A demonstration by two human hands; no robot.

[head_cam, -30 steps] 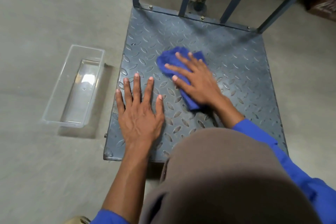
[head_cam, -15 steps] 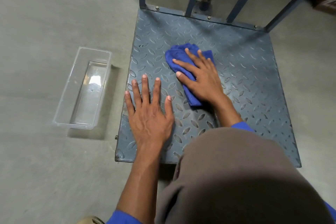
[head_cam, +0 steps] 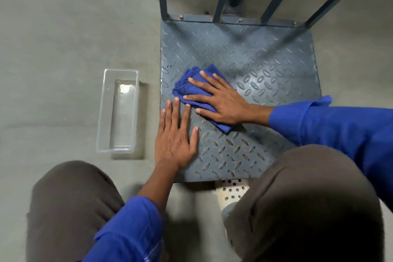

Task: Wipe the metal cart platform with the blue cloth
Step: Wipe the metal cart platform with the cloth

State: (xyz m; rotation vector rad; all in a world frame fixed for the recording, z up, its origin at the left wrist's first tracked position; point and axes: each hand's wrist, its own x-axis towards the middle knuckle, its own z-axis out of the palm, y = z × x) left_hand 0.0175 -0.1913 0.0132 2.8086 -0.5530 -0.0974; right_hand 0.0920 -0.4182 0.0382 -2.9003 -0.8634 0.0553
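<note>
The right hand [head_cam: 223,102] is lying flat and open on the blue cloth [head_cam: 192,87], pressing it onto the platform [head_cam: 265,64]; the left hand [head_cam: 174,140] is resting flat and open at the cloth's seven o'clock.

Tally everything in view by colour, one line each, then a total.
Blue: 1, the folded cloth
Grey: 1, the metal cart platform
Clear: 1, the plastic tray on the floor
Total: 3

The cloth [head_cam: 192,87] lies on the platform [head_cam: 265,66] near its left edge, under the right hand [head_cam: 221,100]. The left hand [head_cam: 174,140] rests flat just beside it. A tray [head_cam: 117,110] sits on the floor [head_cam: 63,38], left of the platform.
</note>
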